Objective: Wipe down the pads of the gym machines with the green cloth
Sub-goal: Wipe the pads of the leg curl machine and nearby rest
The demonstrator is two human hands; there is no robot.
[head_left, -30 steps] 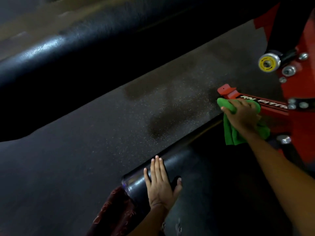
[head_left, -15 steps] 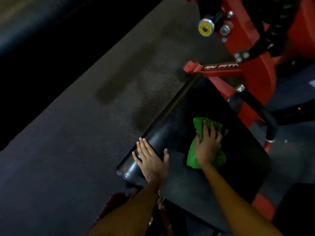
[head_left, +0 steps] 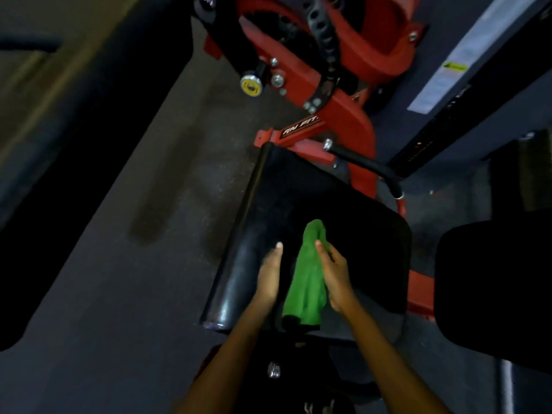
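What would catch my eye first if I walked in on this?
The bright green cloth in the middle, bunched between two hands over a black pad. The right hand holds it; the left hand lies alongside. Behind stands a red machine frame.

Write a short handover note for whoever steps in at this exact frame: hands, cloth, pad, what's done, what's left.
Right hand: holds the green cloth, fingers along its right side.
Left hand: open, fingers straight, just left of the cloth over the black pad; blurred, so contact is unclear.
Cloth: bunched into a long strip over the near half of the pad, lower end hanging past the near edge.
Done: cannot tell from this frame how much of the pad is wiped.
Left: probably regrip the cloth, finish this pad, then the dark pad at right and the other machines.
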